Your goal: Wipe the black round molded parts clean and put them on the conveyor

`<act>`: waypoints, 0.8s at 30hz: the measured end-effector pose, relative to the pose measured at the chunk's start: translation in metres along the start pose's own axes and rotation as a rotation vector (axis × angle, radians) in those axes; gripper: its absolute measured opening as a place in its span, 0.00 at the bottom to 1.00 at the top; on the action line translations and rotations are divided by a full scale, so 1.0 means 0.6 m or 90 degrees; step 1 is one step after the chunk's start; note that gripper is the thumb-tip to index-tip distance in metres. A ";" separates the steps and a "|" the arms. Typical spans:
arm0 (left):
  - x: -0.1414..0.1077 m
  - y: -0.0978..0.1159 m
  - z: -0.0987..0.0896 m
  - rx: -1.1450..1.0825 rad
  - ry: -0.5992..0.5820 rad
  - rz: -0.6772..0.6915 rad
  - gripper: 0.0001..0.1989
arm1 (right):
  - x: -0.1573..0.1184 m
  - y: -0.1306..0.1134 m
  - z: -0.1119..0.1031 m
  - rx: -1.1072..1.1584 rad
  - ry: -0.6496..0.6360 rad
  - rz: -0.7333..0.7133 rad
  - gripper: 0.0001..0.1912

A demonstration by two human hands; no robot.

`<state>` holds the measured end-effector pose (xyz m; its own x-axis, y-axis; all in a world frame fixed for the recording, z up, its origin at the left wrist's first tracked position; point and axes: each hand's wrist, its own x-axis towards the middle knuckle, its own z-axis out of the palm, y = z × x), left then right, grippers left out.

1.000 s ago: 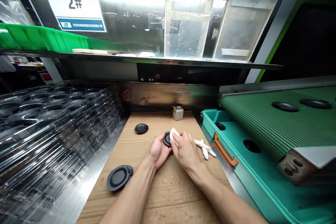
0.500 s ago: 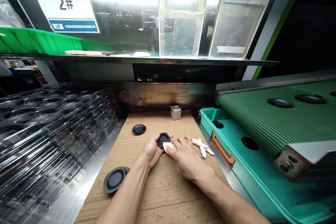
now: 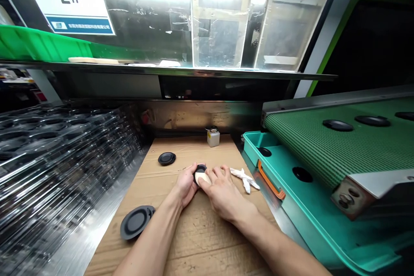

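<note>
My left hand [image 3: 186, 184] is closed on the edge of a small black round disc [image 3: 200, 167], holding it above the cardboard sheet [image 3: 194, 241]. A pale, cream-coloured pad [image 3: 202, 177] is pinched in my right hand [image 3: 221, 189], thumb on top, and lies against the face of the disc. The pad covers the disc's lower part. Beside my left forearm lies a larger black round disc with a tab [image 3: 136, 222]. Another black disc [image 3: 167, 158] rests farther back on the cardboard. To the right of my right hand is a crumpled white cloth or glove-like piece [image 3: 245, 179].
A small square bottle [image 3: 213, 136] stands at the cardboard's back edge. Stacked clear plastic trays [image 3: 64, 172] fill the left. On the right, a turquoise bin [image 3: 310, 211] with black discs sits below a green conveyor belt [image 3: 307, 138]. A metal shelf [image 3: 200, 71] crosses above.
The pale pad has shifted up and left across the disc, covering more of its face. My right hand moved with it. The whole view has shifted slightly.
</note>
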<state>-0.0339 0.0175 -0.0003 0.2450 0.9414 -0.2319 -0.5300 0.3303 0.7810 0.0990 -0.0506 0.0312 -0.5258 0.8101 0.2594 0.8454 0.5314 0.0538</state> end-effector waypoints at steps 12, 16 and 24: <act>0.002 -0.020 0.018 -0.097 0.009 0.017 0.12 | 0.015 -0.007 0.026 0.006 0.092 0.190 0.20; 0.002 -0.019 0.014 -0.101 0.041 0.038 0.11 | 0.023 -0.018 0.031 0.012 0.080 0.219 0.20; 0.012 0.013 -0.016 -0.085 0.056 0.055 0.11 | 0.009 0.013 0.033 0.063 0.054 0.240 0.16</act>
<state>-0.0439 0.0276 -0.0014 0.1252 0.9670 -0.2221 -0.6505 0.2490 0.7175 0.1007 -0.0373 0.0138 -0.1664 0.9319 0.3224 0.9622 0.2249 -0.1534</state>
